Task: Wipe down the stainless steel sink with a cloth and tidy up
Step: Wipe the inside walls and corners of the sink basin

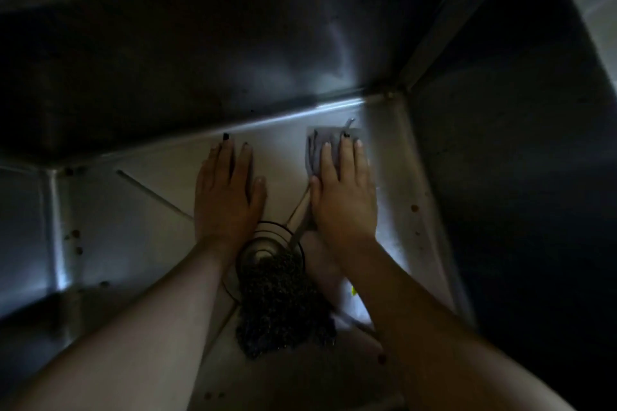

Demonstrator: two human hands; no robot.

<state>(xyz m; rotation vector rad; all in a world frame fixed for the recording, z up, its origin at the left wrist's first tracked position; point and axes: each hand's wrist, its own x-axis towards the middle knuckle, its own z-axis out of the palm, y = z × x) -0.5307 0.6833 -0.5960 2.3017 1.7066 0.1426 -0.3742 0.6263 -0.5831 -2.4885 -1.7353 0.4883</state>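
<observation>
Both forearms (pixel 167 327) reached down from the near edge into the sink (pixel 200 60), and between them a dark, coarse scouring pad (pixel 283 307) lay half over the round drain (pixel 267 243). A pale object under the right forearm was too dim to identify.

Farther in, the left hand (pixel 227 190) lay open, fingers straight and palm flat on the bare steel floor, apparently bracing. The right hand (pixel 344 197) was also open, its straight fingers pressing the grey cloth (pixel 317 150) flat to the floor close to the far right corner (pixel 390 97). The cloth showed at the fingertips and along the hand's left side; the palm hid the rest.

The step looked like wiping the floor toward the far wall. To do it well, the pressure probably needed to run through the whole palm so the cloth did not bunch, with overlapping strokes following the creases pressed into the floor. The seam where the floor met the far wall and the corner weld would likely trap residue, so a folded edge pushed along them seemed wise. Brown specks (pixel 414 208) dotted the right slope, and more sat on the left side; these probably wanted firmer rubbing. The scouring pad would need lifting off the drain before the middle could be wiped.
</observation>
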